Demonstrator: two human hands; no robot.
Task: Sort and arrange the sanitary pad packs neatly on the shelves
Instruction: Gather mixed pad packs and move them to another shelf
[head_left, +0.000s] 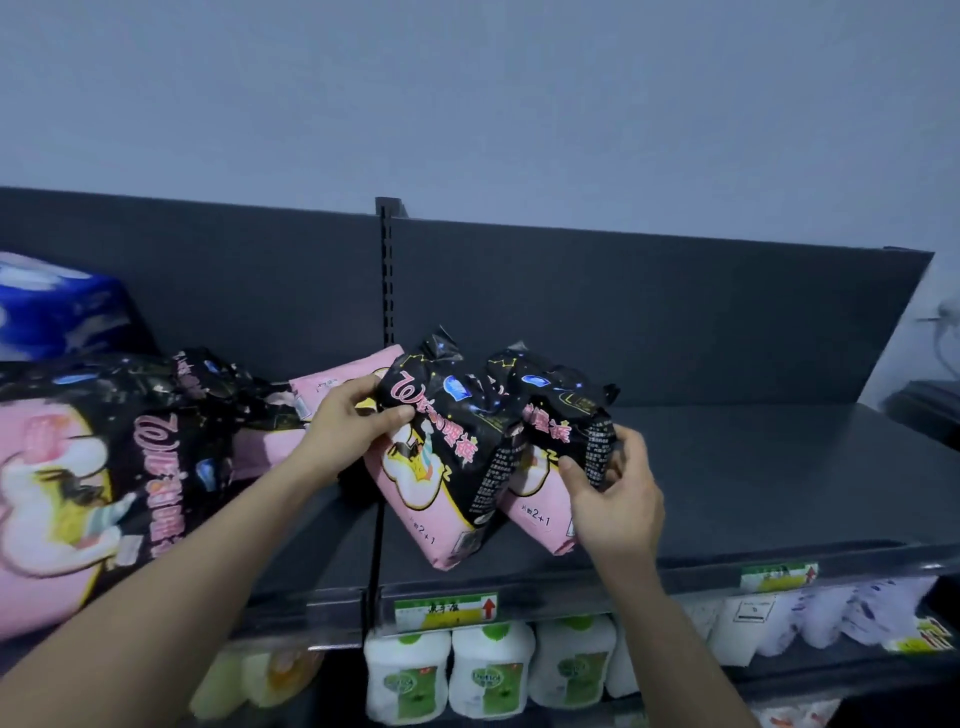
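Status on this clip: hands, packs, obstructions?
Both gripping: left hand on left pack, right hand on right pack. Both packs tilted, side by side over top shelf. Pile of packs at left, not blocking.

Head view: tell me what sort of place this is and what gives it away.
Probably a shop aisle, such as a supermarket's. A dark metal shelf carries a price tag on its front edge, identical white bottles stand in a row below, and matching sanitary pad packs lie on it.

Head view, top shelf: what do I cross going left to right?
big pack → left hand → left pack → right pack → right hand → bare shelf
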